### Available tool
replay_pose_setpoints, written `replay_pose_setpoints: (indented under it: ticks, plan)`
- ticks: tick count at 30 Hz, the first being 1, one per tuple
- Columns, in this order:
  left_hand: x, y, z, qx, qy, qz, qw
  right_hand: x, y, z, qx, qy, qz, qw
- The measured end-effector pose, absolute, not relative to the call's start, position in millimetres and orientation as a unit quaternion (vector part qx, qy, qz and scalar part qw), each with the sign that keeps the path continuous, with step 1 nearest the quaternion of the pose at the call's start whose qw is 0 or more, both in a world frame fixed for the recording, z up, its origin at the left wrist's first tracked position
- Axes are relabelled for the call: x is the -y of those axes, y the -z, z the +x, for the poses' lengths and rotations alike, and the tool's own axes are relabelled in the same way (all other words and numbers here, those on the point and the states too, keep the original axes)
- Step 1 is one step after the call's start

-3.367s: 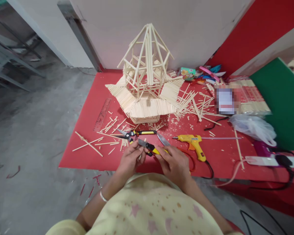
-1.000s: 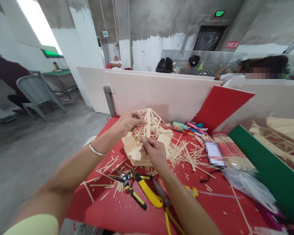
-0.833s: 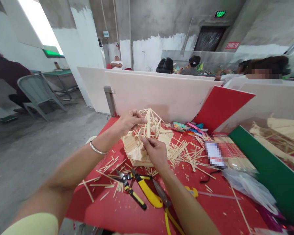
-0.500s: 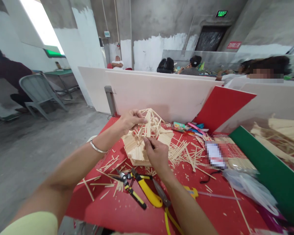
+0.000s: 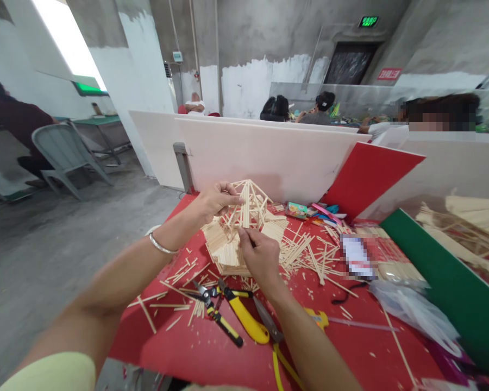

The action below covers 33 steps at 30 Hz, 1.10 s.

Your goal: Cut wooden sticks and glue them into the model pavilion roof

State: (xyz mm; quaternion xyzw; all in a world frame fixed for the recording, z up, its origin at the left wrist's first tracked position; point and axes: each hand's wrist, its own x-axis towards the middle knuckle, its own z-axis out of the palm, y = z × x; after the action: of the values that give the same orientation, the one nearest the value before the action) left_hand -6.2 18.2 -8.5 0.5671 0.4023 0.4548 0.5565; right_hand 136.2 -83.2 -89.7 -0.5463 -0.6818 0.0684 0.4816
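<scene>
A small model (image 5: 230, 258) built of thin wooden sticks stands on the red tabletop, with an open, pointed roof frame (image 5: 262, 205) of sticks on top. My left hand (image 5: 219, 201) is closed in a pinch at the upper left of the roof, its fingertips on a pale wooden stick (image 5: 245, 209) that slopes down the front. Lower down, my right hand (image 5: 263, 256) pinches at the bottom end of the sticks, thumb and forefinger together. The exact grip of each fingertip is partly hidden.
Cutters with yellow-black handles (image 5: 224, 326) and yellow pliers (image 5: 246, 317) lie in front of the model. Loose sticks (image 5: 299, 252) scatter to its right, near a plastic bag (image 5: 415, 309) and a green board (image 5: 444, 293). White panels (image 5: 261, 152) stand behind; people sit beyond.
</scene>
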Motion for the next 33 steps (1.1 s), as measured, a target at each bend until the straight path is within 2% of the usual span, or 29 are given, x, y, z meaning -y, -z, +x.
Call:
replay_pose_setpoints:
  ticks: [11, 33]
  plan:
    - [-19, 9, -9, -0.42, -0.433, 0.576, 0.552, 82, 97, 136, 0.689, 0.023, -0.545, 0.478]
    - [-18, 10, -9, -0.394, -0.435, 0.584, 0.561, 83, 98, 136, 0.682, 0.019, -0.533, 0.501]
